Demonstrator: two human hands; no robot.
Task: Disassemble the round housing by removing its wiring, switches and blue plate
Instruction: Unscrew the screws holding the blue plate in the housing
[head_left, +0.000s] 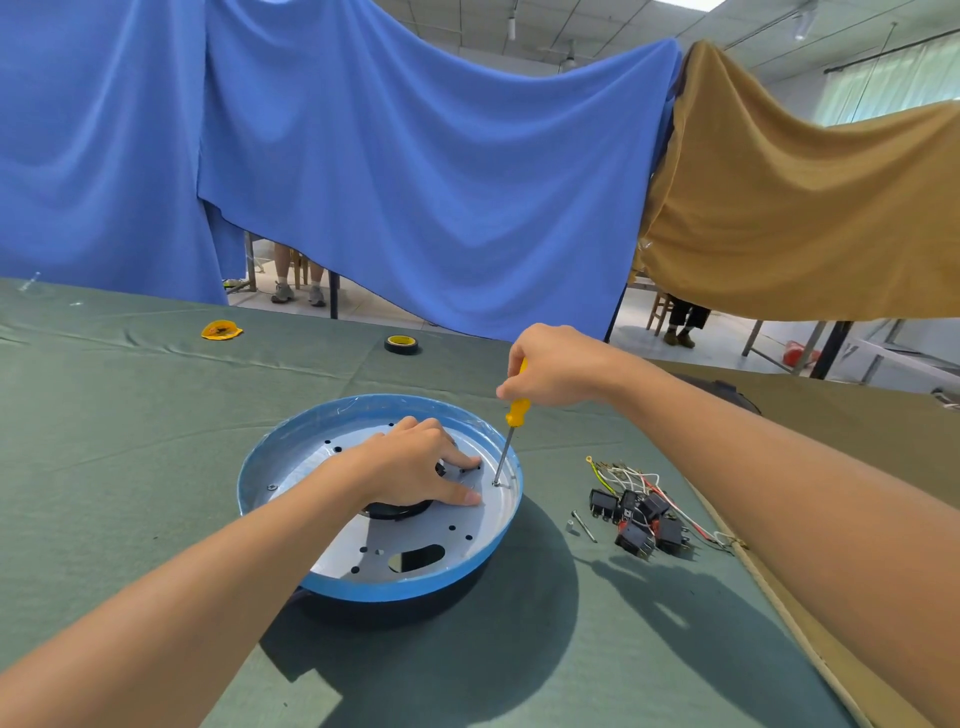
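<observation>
Your left hand (415, 467) presses flat-fingered on the blue plate (353, 545) inside the round housing (249, 480), while your right hand (550, 369) grips the screwdriver (514, 413), its shaft near-upright, tip on a screw (497, 484) at the plate's 3 o'clock rim, just beyond your left fingertips (471, 499).

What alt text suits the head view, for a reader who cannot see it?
A right hand holds a yellow screwdriver, tip on a screw inside the round housing, while the left hand presses flat on its plate. Removed switches and wiring lie on the green tablecloth beside it.
</observation>
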